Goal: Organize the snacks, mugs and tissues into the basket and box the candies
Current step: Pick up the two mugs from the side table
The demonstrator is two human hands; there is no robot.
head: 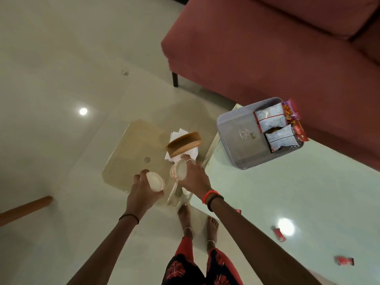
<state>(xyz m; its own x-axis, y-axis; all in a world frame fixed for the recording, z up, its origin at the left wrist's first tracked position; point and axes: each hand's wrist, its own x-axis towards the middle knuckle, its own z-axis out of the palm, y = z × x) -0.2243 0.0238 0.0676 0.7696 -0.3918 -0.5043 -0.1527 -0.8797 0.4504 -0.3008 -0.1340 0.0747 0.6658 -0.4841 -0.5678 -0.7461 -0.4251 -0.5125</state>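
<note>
Left hand [141, 188]: closed around a white mug [155, 182], held tilted above the lower glass table [131, 145]. Right hand [192, 177]: gripping a patterned mug [178, 171], also tilted, just beside the tissues [181, 145] standing in a brown holder [183, 144] on that table. Basket [232, 128]: grey, on the upper table near the red sofa [267, 58], holding snack packets [275, 126] stacked along its right side, the rest of its floor bare. Candies [345, 261]: red wrappers, scattered on the upper table, well apart from the basket.
</note>
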